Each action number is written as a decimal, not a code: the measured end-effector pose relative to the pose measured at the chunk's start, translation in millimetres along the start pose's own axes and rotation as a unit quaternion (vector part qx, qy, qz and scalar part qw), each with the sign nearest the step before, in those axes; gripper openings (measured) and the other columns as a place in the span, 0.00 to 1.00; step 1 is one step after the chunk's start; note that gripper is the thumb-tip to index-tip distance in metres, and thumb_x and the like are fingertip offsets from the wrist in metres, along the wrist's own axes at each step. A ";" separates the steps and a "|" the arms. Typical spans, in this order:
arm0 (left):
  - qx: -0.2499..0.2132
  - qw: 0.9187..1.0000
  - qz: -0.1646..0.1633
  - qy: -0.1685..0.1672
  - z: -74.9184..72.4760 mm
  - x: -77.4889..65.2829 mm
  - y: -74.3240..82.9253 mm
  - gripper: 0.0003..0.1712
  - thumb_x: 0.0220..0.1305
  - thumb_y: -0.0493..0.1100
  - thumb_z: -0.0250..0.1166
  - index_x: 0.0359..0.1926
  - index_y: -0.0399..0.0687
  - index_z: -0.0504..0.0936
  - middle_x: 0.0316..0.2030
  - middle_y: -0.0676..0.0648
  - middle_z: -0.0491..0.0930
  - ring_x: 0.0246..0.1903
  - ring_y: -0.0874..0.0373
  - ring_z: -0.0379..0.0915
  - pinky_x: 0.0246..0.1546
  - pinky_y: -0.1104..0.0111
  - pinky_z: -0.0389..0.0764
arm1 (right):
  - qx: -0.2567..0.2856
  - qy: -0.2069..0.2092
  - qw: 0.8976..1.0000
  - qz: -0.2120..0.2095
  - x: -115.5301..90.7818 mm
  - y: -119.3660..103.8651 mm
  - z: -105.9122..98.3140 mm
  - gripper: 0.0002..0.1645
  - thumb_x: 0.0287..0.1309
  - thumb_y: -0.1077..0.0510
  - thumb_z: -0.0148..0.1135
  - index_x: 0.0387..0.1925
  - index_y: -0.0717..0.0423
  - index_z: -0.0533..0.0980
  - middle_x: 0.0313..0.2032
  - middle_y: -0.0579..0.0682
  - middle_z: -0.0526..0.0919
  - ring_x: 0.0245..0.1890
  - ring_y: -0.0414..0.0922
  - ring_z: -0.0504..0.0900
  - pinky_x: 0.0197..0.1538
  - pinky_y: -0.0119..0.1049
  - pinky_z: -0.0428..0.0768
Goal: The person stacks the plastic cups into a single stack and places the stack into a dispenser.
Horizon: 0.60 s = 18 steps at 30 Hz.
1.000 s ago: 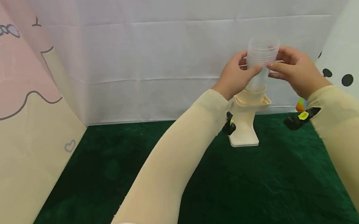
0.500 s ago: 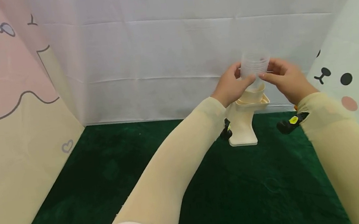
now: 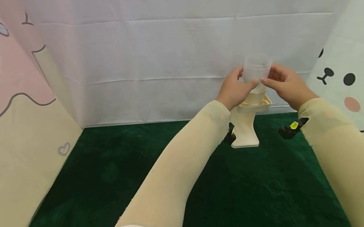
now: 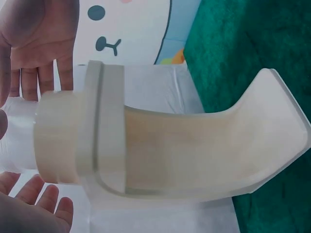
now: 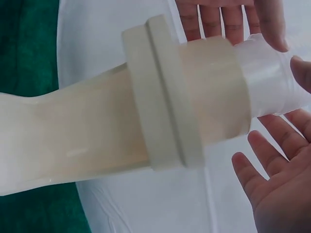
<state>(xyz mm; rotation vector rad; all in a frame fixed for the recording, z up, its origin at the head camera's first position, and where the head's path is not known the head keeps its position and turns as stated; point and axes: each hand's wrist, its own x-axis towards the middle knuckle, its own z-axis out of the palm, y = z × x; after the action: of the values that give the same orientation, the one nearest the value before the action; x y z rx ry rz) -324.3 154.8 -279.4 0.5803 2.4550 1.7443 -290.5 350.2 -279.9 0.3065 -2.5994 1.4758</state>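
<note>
A stack of clear plastic cups [image 3: 256, 69] stands upright between my two hands. Its lower end sits in the round cream collar [image 3: 253, 99] of a cream stand [image 3: 243, 125]; in the left wrist view the cups [image 4: 18, 136] enter that collar [image 4: 57, 138]. My left hand [image 3: 235, 90] holds the stack from the left, thumb in front. From the right, my right hand [image 3: 286, 84] holds it with its thumb close to the other. Fingers behind the cups are partly hidden in the head view. The right wrist view shows the cups [image 5: 265, 73] with fingers on both sides.
Dark green cloth [image 3: 144, 194] covers the table. A white curtain [image 3: 161, 55] hangs just behind the stand. Printed cartoon panels border the left [image 3: 19, 148] and right [image 3: 341, 52] sides. A small black camera [image 3: 290, 130] is strapped at my right wrist.
Both hands have moved down and slightly left with the cup stack, whose lower end is now deeper in the collar. The stand stays in place while the head view shifts slightly.
</note>
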 end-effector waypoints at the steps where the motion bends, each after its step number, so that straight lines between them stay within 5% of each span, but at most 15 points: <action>1: 0.001 1.000 -0.001 0.000 0.6 0.1 -1.8 0.36 0.69 0.56 0.69 0.74 0.60 0.68 0.69 0.58 0.70 0.70 0.59 0.64 0.68 0.60 0.70 | -0.008 -0.001 1.000 0.003 -0.3 1.2 0.3 0.41 0.74 0.42 0.59 0.81 0.45 0.57 0.74 0.58 0.65 0.74 0.57 0.63 0.74 0.64 0.57; 12: 0.030 0.999 0.026 -0.009 6.8 0.7 -22.9 0.32 0.69 0.52 0.70 0.70 0.50 0.73 0.61 0.53 0.77 0.53 0.61 0.75 0.56 0.66 0.78 | -0.062 -0.008 0.998 0.015 -6.3 20.8 9.9 0.45 0.72 0.37 0.59 0.80 0.51 0.57 0.77 0.60 0.60 0.78 0.61 0.52 0.71 0.73 0.50; 18: 0.044 0.999 0.014 -0.007 6.4 0.4 -25.1 0.35 0.69 0.54 0.69 0.73 0.49 0.71 0.64 0.52 0.76 0.56 0.61 0.75 0.58 0.67 0.77 | -0.054 -0.007 0.998 0.020 -7.8 25.3 13.2 0.47 0.70 0.35 0.61 0.80 0.49 0.57 0.77 0.58 0.60 0.78 0.61 0.51 0.71 0.74 0.50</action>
<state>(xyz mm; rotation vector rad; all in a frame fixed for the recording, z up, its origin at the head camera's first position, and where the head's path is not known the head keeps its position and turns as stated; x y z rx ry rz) -329.4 153.5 -304.8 0.6349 2.5385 1.6423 -289.4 352.3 -309.4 0.2557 -2.6985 1.3443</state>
